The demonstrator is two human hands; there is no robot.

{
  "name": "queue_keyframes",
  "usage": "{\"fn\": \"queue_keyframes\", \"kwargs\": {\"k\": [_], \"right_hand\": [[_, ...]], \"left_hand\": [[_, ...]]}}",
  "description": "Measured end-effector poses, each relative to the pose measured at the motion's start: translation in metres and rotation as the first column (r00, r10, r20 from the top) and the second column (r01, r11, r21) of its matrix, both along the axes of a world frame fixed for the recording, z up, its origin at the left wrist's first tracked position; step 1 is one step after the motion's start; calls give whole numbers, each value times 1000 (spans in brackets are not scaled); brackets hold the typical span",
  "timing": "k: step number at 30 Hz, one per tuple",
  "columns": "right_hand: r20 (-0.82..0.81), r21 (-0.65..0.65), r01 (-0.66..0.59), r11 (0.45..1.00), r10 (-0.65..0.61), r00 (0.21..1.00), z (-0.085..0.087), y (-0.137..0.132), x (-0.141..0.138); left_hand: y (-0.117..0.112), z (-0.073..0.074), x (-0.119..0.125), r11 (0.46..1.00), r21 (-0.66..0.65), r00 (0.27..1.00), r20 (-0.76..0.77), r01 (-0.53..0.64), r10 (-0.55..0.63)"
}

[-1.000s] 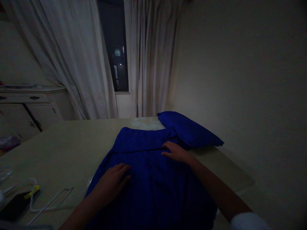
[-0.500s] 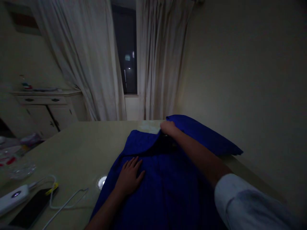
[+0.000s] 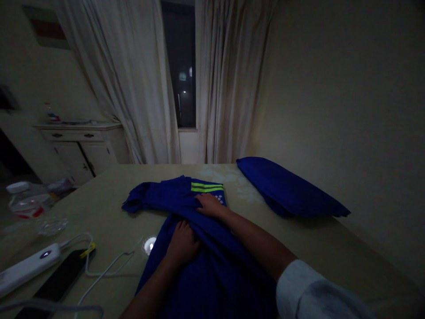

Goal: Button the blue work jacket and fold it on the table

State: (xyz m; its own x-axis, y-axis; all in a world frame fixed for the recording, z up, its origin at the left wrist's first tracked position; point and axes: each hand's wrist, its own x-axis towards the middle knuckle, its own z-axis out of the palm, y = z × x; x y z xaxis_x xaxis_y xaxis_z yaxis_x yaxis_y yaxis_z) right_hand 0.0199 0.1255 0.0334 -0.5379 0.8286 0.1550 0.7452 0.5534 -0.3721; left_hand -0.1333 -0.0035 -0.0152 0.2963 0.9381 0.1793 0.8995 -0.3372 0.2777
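Observation:
A dark blue garment point(image 3: 206, 266) with yellow-green stripes point(image 3: 206, 188) on its sleeve lies on a pale table point(image 3: 109, 212). My left hand point(image 3: 183, 243) rests flat on the cloth's left middle, fingers spread. My right hand point(image 3: 209, 205) lies over the folded-in sleeve just below the stripes, fingers down on the fabric. A loose end of the cloth bunches at the far left point(image 3: 136, 201). A second folded blue piece point(image 3: 285, 188) sits apart at the right, near the wall.
At the left lie a white power bank point(image 3: 28, 268), a black phone point(image 3: 56, 285), a white cable point(image 3: 106, 270) and a plastic bottle point(image 3: 28, 206). A small lit disc point(image 3: 149, 243) glows beside the cloth. Curtains, a window and a cabinet stand behind.
My right hand took the far right part of the garment and folded it leftwards across the body, showing the striped sleeve. My left hand stayed pressing on the cloth.

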Motion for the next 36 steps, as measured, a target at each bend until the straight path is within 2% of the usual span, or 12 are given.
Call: {"fn": "queue_keyframes", "kwargs": {"k": [2,8,12,14,16,19,22,24,27,29,32,36], "right_hand": [[136,-8,-39,999,40,990,5,-9,2],[114,26,-187,982,183,976,22,-55,-17],[121,74,-86,994,77,990,28,-59,-9],[-71,107,80,991,-73,995,32,-48,31],[-325,89,343,935,-298,897,32,-40,95],[-489,-91,761,642,-695,527,19,-46,210],[-446,-97,867,489,-800,401,2,-71,293],[-448,49,853,520,-752,484,-5,-83,309],[-326,294,642,708,-557,764,-2,-82,282],[-108,322,460,828,-451,886,4,-70,249],[239,174,327,929,-362,901,10,-50,202],[343,54,270,961,-271,899,14,-25,182]], "left_hand": [[0,0,0,1000,21,1000,-1,4,-4],[-1,-2,-1,997,36,997,-49,69,-67],[1,-7,-2,997,68,998,-52,34,-30],[1,-9,-2,996,84,999,-45,6,-2],[0,-10,0,996,84,998,-49,-37,41],[0,-10,3,991,90,993,-58,-102,108],[2,-11,5,988,71,988,-62,-137,141],[3,-11,5,990,51,989,-70,-131,134],[4,-11,4,992,31,988,-88,-124,126],[3,-10,3,992,19,987,-103,-124,125],[2,-8,2,993,11,985,-121,-120,121],[3,-10,0,993,17,986,-120,-114,115]]}}
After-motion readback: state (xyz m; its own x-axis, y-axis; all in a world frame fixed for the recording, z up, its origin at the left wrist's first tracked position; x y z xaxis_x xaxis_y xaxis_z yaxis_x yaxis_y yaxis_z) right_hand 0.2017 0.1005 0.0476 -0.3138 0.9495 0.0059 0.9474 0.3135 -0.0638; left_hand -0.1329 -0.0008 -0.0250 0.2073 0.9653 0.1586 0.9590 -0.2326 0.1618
